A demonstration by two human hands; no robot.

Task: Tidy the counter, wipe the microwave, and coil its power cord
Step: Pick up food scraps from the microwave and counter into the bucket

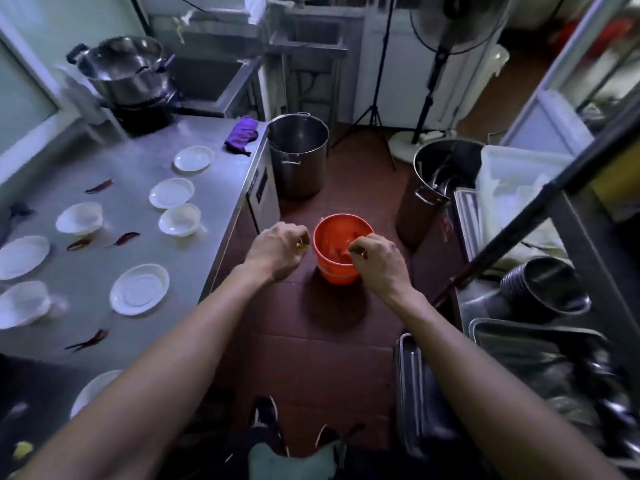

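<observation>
Left hand and right hand, fingers curled, each pinching small scrap, hover at centre frame over orange bucket on floor; bench with chillies lies left, nearer left hand.

Stainless-steel counter, to the left of both hands, its long edge running just beside the left forearm. White plates and bowls lie scattered across it, upright and mostly apart from one another; one bowl sits just left of the left hand. Several red dried chillies lie loose between the dishes. A crumpled purple cloth rests at the far corner, well beyond the hands.
</observation>
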